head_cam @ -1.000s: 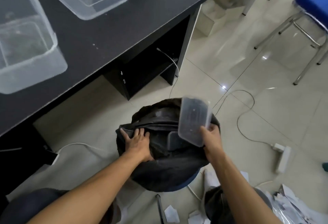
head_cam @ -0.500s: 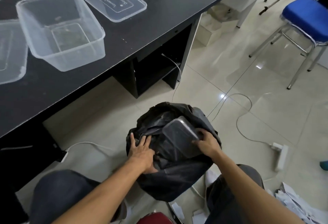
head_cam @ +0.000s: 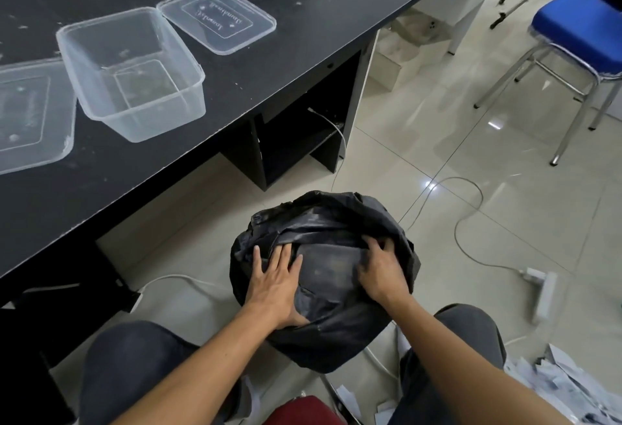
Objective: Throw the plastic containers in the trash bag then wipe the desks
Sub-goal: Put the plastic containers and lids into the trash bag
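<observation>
On the black table (head_cam: pixel 303 20) a lid (head_cam: pixel 30 111) is seen at the left edge, an open container (head_cam: pixel 134 71) just beside it, and a second lid (head_cam: pixel 217 18) beyond that. On the floor the bag (head_cam: pixel 323 219) is pressed by both hands. The left hand (head_cam: pixel 276 286) is laid flat with straight fingers, and the right hand (head_cam: pixel 380 273) with spread, bent fingers, nothing gripped.

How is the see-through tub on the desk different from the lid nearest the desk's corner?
The tub is deep with tall walls; the lid is flat. The tub sits nearer the desk's front edge; the lid lies farther back. The lid has writing on it; the tub shows none. Both are clear, rectangular plastic on the black desk.
</observation>
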